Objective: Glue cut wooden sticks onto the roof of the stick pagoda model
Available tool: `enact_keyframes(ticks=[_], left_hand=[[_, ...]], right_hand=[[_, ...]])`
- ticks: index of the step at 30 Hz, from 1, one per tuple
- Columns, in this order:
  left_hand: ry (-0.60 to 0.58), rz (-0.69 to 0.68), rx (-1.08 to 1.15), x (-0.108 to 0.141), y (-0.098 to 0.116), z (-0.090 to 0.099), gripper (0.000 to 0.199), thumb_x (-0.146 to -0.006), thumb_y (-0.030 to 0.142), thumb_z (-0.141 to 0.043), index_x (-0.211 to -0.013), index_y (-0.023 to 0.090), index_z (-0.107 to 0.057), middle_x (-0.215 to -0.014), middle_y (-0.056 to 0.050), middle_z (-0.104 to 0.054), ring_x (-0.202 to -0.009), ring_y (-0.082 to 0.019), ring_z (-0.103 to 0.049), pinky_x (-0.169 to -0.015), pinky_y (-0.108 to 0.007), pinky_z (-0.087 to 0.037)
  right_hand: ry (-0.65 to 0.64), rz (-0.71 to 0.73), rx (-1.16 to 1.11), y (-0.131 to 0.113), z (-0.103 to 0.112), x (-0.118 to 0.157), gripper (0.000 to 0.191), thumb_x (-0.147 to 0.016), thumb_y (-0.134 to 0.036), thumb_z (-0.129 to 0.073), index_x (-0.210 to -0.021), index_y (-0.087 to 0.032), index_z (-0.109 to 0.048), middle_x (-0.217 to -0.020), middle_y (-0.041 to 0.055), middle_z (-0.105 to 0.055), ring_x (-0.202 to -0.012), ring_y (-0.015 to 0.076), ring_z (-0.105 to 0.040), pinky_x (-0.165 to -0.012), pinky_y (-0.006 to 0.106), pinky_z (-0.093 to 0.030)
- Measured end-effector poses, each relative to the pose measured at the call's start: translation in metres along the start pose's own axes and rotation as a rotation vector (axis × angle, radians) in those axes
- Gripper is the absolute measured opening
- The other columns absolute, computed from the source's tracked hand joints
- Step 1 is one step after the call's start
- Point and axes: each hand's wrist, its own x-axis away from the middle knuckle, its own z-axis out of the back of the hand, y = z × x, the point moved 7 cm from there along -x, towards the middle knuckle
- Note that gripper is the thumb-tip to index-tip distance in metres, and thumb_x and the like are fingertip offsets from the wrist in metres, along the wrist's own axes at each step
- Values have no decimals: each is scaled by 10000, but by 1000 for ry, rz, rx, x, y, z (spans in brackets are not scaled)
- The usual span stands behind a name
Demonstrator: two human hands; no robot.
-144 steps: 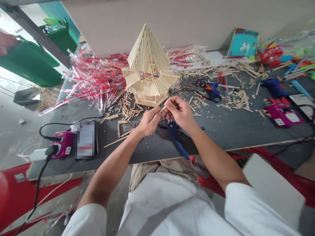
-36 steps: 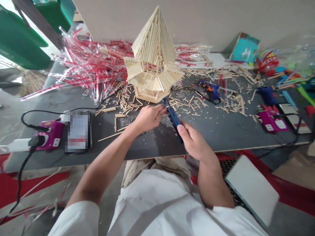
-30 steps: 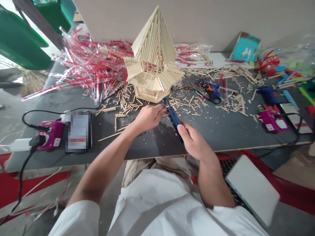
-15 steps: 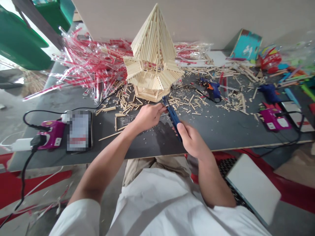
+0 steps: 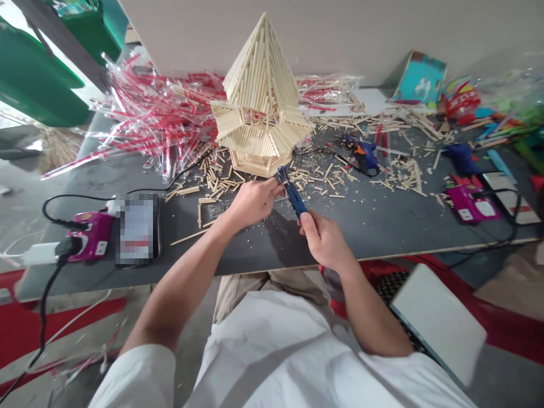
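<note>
My right hand is wrapped round a slim blue hand tool with a narrow metal-edged head. The tool slants up and leftward over the table. At its head, the fingers of my left hand are pinched together; whatever they hold is too small to make out. Just behind both hands stands a model pavilion of pale wooden sticks, with a pointed roof and a flared lower tier. Short cut sticks lie scattered around its base. Two longer sticks and a clear ruler rest left of my left hand.
A phone and a purple power adapter with cables occupy the table's left. Red-and-clear plastic wrappers pile up behind. Rightward are a blue glue gun, a second blue glue gun and another purple adapter.
The blue tool and my right hand have shifted slightly left and up. My left hand stays pinched near the tool's head. The view has moved a little.
</note>
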Motion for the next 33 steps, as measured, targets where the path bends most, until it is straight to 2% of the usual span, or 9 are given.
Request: enact_keyframes(ticks=[4,9,13,15,17,21,26,30,33], left_hand=[[7,-3,3,1,0,0,289,-1040,255,-422,-945,161,-678,-817,-74,-759,-674,-174,-694,-646,-270,-436],[-37,48,-66,0,1,-2,311,-1045,291,-425,-945,180,-698,-758,-63,-737,-659,-190,-688,-642,-282,-438],[-210,110,46,6,11,-16,373,-1050,321,-408,-887,204,-723,-824,-67,-767,-764,-208,-723,-722,-298,-492],[-336,208,131,17,16,-29,407,-1049,321,-394,-849,214,-733,-866,-66,-786,-815,-209,-738,-752,-299,-510],[-386,308,60,32,21,-36,419,-1046,329,-375,-875,219,-742,-890,-77,-790,-839,-229,-745,-769,-320,-515],[-433,438,-162,55,30,-45,337,-1011,310,-400,-914,213,-708,-923,-100,-794,-884,-283,-766,-716,-332,-508],[-436,510,-216,60,35,-47,261,-976,276,-418,-920,228,-668,-947,-83,-795,-905,-318,-771,-699,-354,-512],[-419,553,-246,63,31,-46,266,-998,294,-402,-967,237,-660,-947,-80,-787,-917,-325,-770,-722,-364,-514],[-425,522,-244,67,31,-44,307,-1030,326,-362,-940,236,-641,-929,-78,-785,-911,-326,-768,-704,-356,-497]], right_hand=[[19,10,6,1,-2,-2,583,-1070,-639,-231,-902,-229,-610,-789,78,-704,-748,242,-672,-698,339,-421],[-13,-16,44,1,-1,1,604,-1074,-625,-204,-885,-234,-623,-776,80,-719,-741,246,-688,-704,342,-430],[-142,-66,27,7,3,18,651,-1081,-618,-174,-797,-237,-620,-699,61,-712,-694,233,-675,-701,347,-412],[-229,-86,-15,10,4,30,677,-1083,-622,-174,-748,-238,-621,-654,45,-700,-666,220,-660,-699,343,-400],[-310,-94,-15,11,5,38,692,-1085,-618,-176,-717,-233,-618,-648,42,-696,-656,208,-647,-700,338,-383],[-463,-103,56,8,9,40,712,-1087,-610,-156,-641,-228,-558,-643,52,-681,-655,196,-622,-702,331,-353],[-624,-117,62,8,12,25,724,-1064,-664,-183,-644,-220,-573,-621,61,-685,-643,210,-627,-728,331,-377],[-546,-100,156,13,20,12,694,-1078,-604,-161,-671,-219,-569,-636,77,-684,-670,220,-640,-711,328,-371],[-586,48,269,10,21,9,558,-1092,-485,-244,-767,-211,-605,-720,66,-711,-666,200,-623,-667,318,-329]])
